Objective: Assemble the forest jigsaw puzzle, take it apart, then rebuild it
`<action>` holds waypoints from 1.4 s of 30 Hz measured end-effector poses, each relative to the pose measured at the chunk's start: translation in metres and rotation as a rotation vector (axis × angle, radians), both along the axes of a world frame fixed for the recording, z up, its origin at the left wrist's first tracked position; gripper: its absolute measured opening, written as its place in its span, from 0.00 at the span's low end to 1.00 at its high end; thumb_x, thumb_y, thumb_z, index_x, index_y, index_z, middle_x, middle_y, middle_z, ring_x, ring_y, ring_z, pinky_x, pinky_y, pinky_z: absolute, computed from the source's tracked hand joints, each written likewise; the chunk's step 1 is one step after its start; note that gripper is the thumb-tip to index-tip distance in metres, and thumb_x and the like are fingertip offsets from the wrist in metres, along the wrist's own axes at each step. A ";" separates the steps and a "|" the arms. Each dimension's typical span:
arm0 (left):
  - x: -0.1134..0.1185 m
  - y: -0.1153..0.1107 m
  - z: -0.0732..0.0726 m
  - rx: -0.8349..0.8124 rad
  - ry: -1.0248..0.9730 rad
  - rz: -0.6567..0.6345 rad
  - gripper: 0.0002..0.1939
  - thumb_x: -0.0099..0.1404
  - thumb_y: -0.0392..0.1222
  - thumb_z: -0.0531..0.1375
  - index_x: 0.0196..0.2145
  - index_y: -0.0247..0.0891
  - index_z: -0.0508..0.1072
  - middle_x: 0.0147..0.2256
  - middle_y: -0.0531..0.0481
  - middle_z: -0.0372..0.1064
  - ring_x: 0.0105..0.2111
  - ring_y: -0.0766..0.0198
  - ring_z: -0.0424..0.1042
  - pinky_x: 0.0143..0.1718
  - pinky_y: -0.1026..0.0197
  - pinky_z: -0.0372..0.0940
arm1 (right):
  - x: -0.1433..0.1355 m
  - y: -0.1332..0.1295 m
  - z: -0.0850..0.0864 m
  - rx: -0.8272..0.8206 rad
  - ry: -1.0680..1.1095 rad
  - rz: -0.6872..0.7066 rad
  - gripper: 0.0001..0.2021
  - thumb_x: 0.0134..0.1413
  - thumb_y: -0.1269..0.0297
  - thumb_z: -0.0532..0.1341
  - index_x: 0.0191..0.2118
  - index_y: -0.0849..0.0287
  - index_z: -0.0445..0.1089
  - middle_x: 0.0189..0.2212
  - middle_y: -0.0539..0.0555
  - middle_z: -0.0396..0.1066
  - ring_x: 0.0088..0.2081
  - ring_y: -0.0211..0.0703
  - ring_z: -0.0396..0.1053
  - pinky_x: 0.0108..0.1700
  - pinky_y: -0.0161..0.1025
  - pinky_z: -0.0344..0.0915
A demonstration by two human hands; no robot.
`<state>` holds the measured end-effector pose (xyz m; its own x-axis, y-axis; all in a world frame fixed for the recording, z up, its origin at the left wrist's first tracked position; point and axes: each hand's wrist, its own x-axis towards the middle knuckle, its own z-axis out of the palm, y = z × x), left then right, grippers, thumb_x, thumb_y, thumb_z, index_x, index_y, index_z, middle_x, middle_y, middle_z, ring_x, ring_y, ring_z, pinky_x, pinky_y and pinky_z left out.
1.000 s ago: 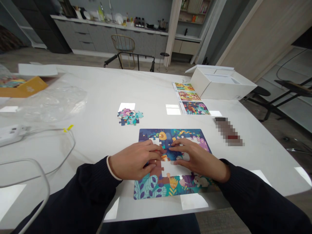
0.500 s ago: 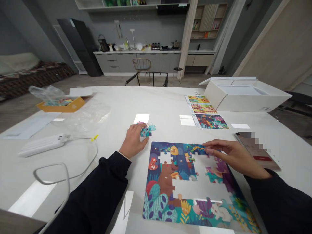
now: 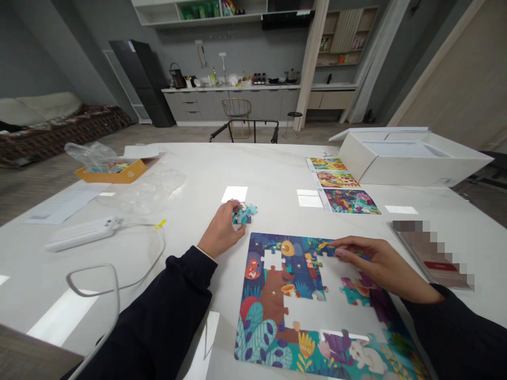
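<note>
nearest me, the puzzle board [image 3: 244, 298] lies flat on the white counter [image 3: 198, 163], its forest scene partly filled: one small gap shows at its upper left, and a larger bare stretch bends through its middle up toward its far right. my right hand [image 3: 380, 261] is over the board's far right part, fingers loosely stretched and thumb a little apart, with nothing visible in its grip; i can't tell whether the fingertips touch the board. my left hand [image 3: 222, 227] is just off the board's far left corner, fingers and thumb half curled around the near left side of a small pile of puzzle pieces [image 3: 246, 212]; whether it has pinched one i can't tell. to the right of the board lies a phone [image 3: 428, 256], partly blurred out. well to the left of the board are a looped cable [image 3: 137, 282] and a white power strip [image 3: 83, 235]. beyond the board, toward the right, lies a strip of printed pictures [image 3: 346, 184], next to an open white box [image 3: 412, 169]. far left beyond the board, crumpled clear plastic [image 3: 156, 192] lies near an orange tray [image 3: 137, 171].
</note>
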<state>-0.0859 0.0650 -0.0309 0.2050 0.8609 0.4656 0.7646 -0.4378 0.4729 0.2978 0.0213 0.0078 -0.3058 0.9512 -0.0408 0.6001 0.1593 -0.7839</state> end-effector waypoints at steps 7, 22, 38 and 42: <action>0.023 -0.021 0.025 0.009 -0.228 -0.174 0.24 0.61 0.33 0.65 0.53 0.39 0.62 0.50 0.43 0.68 0.42 0.62 0.74 0.45 0.55 0.74 | -0.006 0.006 0.003 -0.042 0.143 -0.015 0.25 0.58 0.40 0.66 0.48 0.58 0.80 0.42 0.60 0.81 0.39 0.51 0.78 0.41 0.44 0.76; 0.077 -0.069 0.035 -0.036 -0.340 -0.559 0.26 0.68 0.33 0.64 0.60 0.42 0.62 0.62 0.35 0.66 0.62 0.50 0.68 0.52 0.50 0.75 | -0.068 -0.016 0.016 -0.397 0.422 0.070 0.23 0.53 0.41 0.70 0.38 0.59 0.73 0.30 0.57 0.83 0.31 0.49 0.81 0.34 0.42 0.76; 0.070 -0.068 0.030 0.091 -0.253 -0.611 0.22 0.71 0.28 0.59 0.60 0.42 0.67 0.48 0.42 0.77 0.48 0.59 0.77 0.48 0.55 0.74 | -0.065 -0.018 0.012 -0.468 0.479 0.213 0.21 0.57 0.42 0.66 0.39 0.58 0.69 0.19 0.48 0.76 0.19 0.41 0.75 0.16 0.29 0.59; 0.072 -0.070 0.033 0.115 -0.276 -0.614 0.22 0.69 0.24 0.59 0.56 0.42 0.68 0.47 0.45 0.77 0.49 0.60 0.76 0.51 0.57 0.73 | -0.065 -0.017 0.011 -0.459 0.438 0.196 0.21 0.56 0.43 0.68 0.37 0.58 0.69 0.17 0.47 0.75 0.15 0.38 0.71 0.15 0.29 0.57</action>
